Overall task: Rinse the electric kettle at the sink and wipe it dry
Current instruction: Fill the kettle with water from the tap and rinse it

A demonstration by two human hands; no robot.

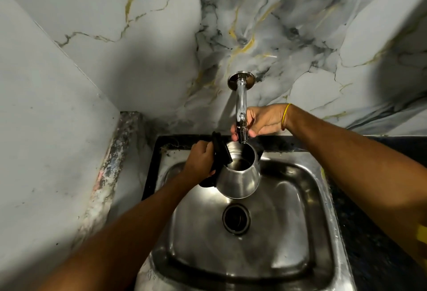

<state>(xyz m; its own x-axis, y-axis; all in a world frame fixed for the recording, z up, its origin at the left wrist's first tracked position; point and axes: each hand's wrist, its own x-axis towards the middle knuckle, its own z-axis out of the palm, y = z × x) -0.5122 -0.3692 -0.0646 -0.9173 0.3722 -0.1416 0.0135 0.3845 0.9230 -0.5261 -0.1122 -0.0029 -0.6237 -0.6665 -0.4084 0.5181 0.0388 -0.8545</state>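
The fingers of the left hand (200, 160) are wrapped shut around the black plastic handle (216, 170) of the rounded stainless-steel electric kettle (240, 176), and the kettle is held in the air above the square stainless-steel sink basin (298, 228), its open mouth directly beneath the outlet of the chrome wall-mounted tap (241, 110). The fingers of the right hand (260, 121) are closed about the lower end of that tap, near the outlet, where a valve or nozzle appears to be worked; no stream of water can be made out. The black hinged lid (221, 149) is stood open beside the left hand, so the interior is exposed. The filling step is judged to be in hand, with rinsing barely begun and wiping not yet started. It is best done with the mouth kept centred under the outlet, the kettle kept nearly upright, the flow opened gently, and the base kept out of the stream, since electrical contacts are likely housed there. The steel body is seen to be smooth, reflective and wider toward the bottom, and its dim interior is shown too darkly for water inside to be judged. The round dark drain (236, 219) lies below the kettle.
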